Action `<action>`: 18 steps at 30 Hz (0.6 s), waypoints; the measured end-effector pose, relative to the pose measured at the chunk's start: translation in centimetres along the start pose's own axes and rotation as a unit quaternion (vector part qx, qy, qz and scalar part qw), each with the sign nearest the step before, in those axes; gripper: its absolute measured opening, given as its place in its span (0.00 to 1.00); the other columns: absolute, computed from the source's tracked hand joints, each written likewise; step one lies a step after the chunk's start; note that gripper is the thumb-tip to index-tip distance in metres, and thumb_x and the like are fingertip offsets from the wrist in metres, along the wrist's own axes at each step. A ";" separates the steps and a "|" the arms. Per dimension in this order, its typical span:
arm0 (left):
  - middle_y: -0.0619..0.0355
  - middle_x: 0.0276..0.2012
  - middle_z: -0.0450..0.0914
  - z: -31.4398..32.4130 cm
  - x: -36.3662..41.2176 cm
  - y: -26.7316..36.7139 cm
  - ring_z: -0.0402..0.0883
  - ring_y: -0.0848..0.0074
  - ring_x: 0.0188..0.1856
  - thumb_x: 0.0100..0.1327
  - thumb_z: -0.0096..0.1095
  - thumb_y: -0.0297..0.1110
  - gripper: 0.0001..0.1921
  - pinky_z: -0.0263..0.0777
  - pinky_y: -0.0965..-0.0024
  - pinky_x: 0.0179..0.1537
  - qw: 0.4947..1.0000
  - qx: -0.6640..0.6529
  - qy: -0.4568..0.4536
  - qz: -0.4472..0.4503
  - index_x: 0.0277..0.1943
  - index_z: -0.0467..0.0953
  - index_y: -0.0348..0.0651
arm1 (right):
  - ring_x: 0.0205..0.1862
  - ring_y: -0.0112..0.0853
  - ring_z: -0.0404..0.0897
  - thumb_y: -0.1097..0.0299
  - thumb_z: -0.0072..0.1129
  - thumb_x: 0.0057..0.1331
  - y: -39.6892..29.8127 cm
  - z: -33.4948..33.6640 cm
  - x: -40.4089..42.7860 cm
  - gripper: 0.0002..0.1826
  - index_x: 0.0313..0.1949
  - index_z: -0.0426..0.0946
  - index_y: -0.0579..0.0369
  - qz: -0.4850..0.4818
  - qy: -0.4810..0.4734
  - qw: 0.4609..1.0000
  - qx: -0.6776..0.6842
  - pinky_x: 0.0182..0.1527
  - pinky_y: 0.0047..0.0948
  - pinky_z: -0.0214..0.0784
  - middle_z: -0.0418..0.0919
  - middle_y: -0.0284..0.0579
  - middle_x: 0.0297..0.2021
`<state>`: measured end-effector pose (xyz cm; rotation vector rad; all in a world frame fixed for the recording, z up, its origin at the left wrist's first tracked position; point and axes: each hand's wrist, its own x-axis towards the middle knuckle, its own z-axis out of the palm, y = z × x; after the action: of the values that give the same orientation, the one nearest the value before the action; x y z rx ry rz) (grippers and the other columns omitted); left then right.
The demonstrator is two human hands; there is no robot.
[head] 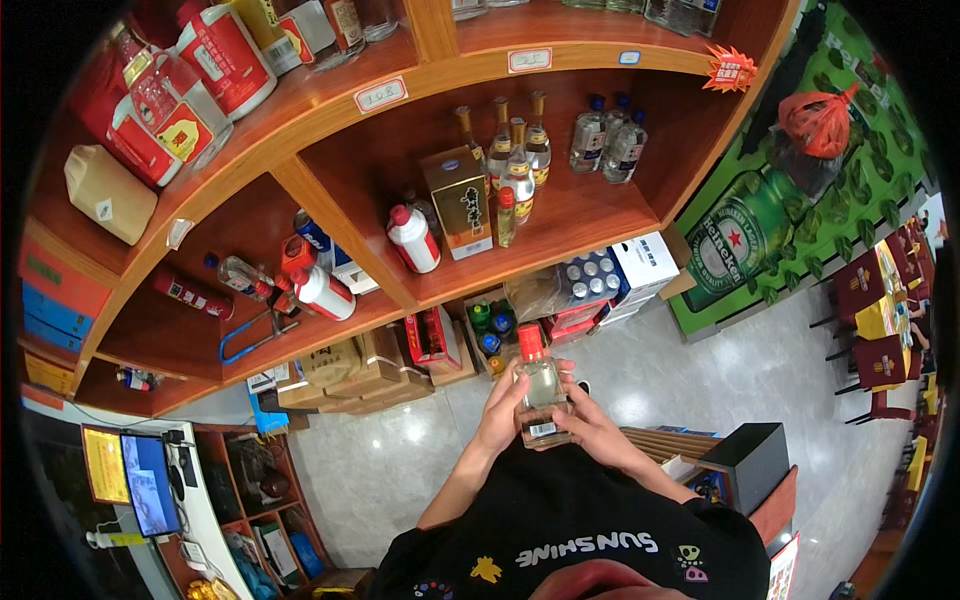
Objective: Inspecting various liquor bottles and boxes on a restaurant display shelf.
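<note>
A clear glass bottle (541,390) with a red cap stands upright before my chest, held between both hands. My left hand (504,409) wraps its left side, with the thumb along the shoulder of the glass. From the right, my right hand (586,416) grips it, its thumb across the lower front near a barcode sticker. Pale liquid shows inside the bottle. Beyond the hands, a wooden shelf (457,281) carries a gold and grey box (459,202), a white bottle with a red cap (414,238) and a small red-capped bottle (506,217).
Several clear bottles (517,169) stand farther back on the shelf. Cardboard boxes (375,375) and a crate of bottles (491,330) sit on the floor below. A counter with a monitor (150,484) is at the left. A black box (750,465) lies close on my right.
</note>
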<state>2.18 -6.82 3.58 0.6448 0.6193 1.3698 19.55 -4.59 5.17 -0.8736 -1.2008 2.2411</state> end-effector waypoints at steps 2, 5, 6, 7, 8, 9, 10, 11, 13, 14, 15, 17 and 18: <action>0.38 0.63 0.69 0.5 -0.2 0.2 0.75 0.57 0.62 0.77 0.40 0.46 0.27 0.70 0.56 0.63 1.000 -0.006 0.013 0.001 0.70 0.56 0.36 | 0.47 0.21 0.72 0.65 0.50 0.76 -0.7 0.0 -0.1 0.24 0.67 0.58 0.58 -0.010 -0.004 1.000 0.000 0.52 0.24 0.66 0.74 0.37 0.46; 0.39 0.64 0.69 0.7 -0.2 0.2 0.75 0.58 0.63 0.77 0.41 0.45 0.27 0.69 0.57 0.63 1.000 0.012 0.010 0.006 0.70 0.55 0.36 | 0.50 0.22 0.72 0.68 0.52 0.75 -1.0 -0.5 0.0 0.28 0.69 0.55 0.58 -0.017 -0.029 0.997 -0.070 0.56 0.26 0.65 0.74 0.38 0.49; 0.41 0.65 0.69 0.7 -0.2 0.0 0.73 0.61 0.64 0.77 0.43 0.43 0.25 0.68 0.59 0.64 0.999 0.028 -0.004 0.015 0.69 0.57 0.36 | 0.51 0.23 0.73 0.69 0.53 0.74 -0.7 -0.6 0.1 0.29 0.70 0.54 0.58 -0.038 -0.014 0.996 -0.085 0.57 0.26 0.65 0.73 0.38 0.51; 0.43 0.65 0.69 0.7 -0.1 -0.3 0.72 0.64 0.65 0.78 0.44 0.41 0.23 0.67 0.61 0.65 0.999 0.043 -0.016 0.024 0.68 0.59 0.36 | 0.52 0.24 0.73 0.69 0.54 0.74 -0.4 -0.9 0.2 0.29 0.70 0.54 0.58 -0.059 0.000 0.993 -0.101 0.58 0.26 0.65 0.73 0.38 0.53; 0.43 0.65 0.69 0.8 0.0 -0.7 0.72 0.64 0.65 0.78 0.44 0.41 0.23 0.67 0.61 0.65 0.999 0.044 -0.013 0.025 0.68 0.59 0.36 | 0.52 0.24 0.73 0.69 0.54 0.74 -0.3 -1.4 0.4 0.29 0.70 0.54 0.58 -0.057 -0.003 0.993 -0.101 0.58 0.26 0.65 0.73 0.38 0.53; 0.44 0.65 0.69 1.1 0.2 -1.0 0.71 0.65 0.65 0.77 0.45 0.40 0.23 0.65 0.62 0.65 0.996 0.077 -0.010 0.037 0.68 0.59 0.36 | 0.51 0.25 0.74 0.69 0.56 0.73 -0.4 -1.9 0.7 0.28 0.67 0.58 0.60 -0.069 -0.006 0.990 -0.124 0.56 0.26 0.67 0.74 0.39 0.51; 0.45 0.66 0.68 1.3 0.4 -1.5 0.70 0.67 0.65 0.77 0.47 0.40 0.24 0.63 0.63 0.66 0.993 0.111 -0.006 0.048 0.68 0.59 0.35 | 0.50 0.26 0.76 0.69 0.58 0.71 -0.5 -2.5 1.0 0.26 0.65 0.62 0.61 -0.081 -0.009 0.986 -0.146 0.55 0.27 0.68 0.76 0.40 0.49; 0.45 0.66 0.68 1.4 0.7 -1.9 0.70 0.67 0.65 0.77 0.47 0.40 0.24 0.63 0.63 0.66 0.992 0.112 -0.002 0.050 0.68 0.59 0.35 | 0.50 0.26 0.76 0.69 0.58 0.71 -0.8 -3.5 1.2 0.26 0.65 0.62 0.61 -0.080 -0.014 0.986 -0.146 0.55 0.27 0.68 0.76 0.40 0.49; 0.46 0.66 0.69 1.4 1.2 -3.2 0.69 0.69 0.66 0.76 0.49 0.40 0.25 0.62 0.63 0.67 0.982 0.169 0.023 0.077 0.68 0.59 0.33 | 0.46 0.27 0.78 0.66 0.63 0.69 -1.8 -5.7 1.7 0.23 0.58 0.69 0.63 -0.039 -0.033 0.949 -0.312 0.51 0.29 0.72 0.78 0.42 0.45; 0.46 0.66 0.69 1.5 1.6 -4.1 0.69 0.69 0.66 0.76 0.49 0.40 0.25 0.62 0.63 0.67 0.982 0.170 0.030 0.080 0.68 0.59 0.33 | 0.42 0.33 0.81 0.65 0.67 0.65 -2.3 -6.2 1.9 0.22 0.53 0.73 0.63 -0.067 0.000 0.945 -0.321 0.47 0.32 0.74 0.80 0.47 0.40; 0.46 0.65 0.69 1.8 2.0 -5.1 0.69 0.68 0.66 0.76 0.50 0.40 0.25 0.62 0.63 0.66 0.963 0.239 0.106 0.069 0.69 0.59 0.33 | 0.42 0.33 0.81 0.65 0.67 0.65 -2.3 -7.3 2.4 0.22 0.53 0.73 0.63 -0.065 -0.002 0.945 -0.321 0.47 0.32 0.74 0.80 0.47 0.40; 0.46 0.65 0.70 2.4 2.6 -6.0 0.70 0.67 0.65 0.76 0.50 0.39 0.26 0.63 0.62 0.66 0.931 0.308 0.187 0.057 0.69 0.60 0.34 | 0.42 0.40 0.81 0.66 0.69 0.62 -1.7 -10.6 4.0 0.23 0.53 0.73 0.62 -0.188 0.042 0.891 -0.412 0.46 0.34 0.73 0.81 0.52 0.41; 0.46 0.65 0.70 2.5 3.1 -6.1 0.70 0.66 0.65 0.76 0.50 0.40 0.26 0.63 0.63 0.65 0.917 0.330 0.209 0.085 0.70 0.59 0.35 | 0.41 0.46 0.81 0.68 0.70 0.60 -2.5 -11.5 5.0 0.22 0.51 0.74 0.62 -0.230 0.069 0.869 -0.433 0.44 0.37 0.73 0.80 0.55 0.40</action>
<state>8.45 -4.39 0.78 0.9628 1.4363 1.4699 24.39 6.40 0.84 -0.8831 -2.1158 1.1933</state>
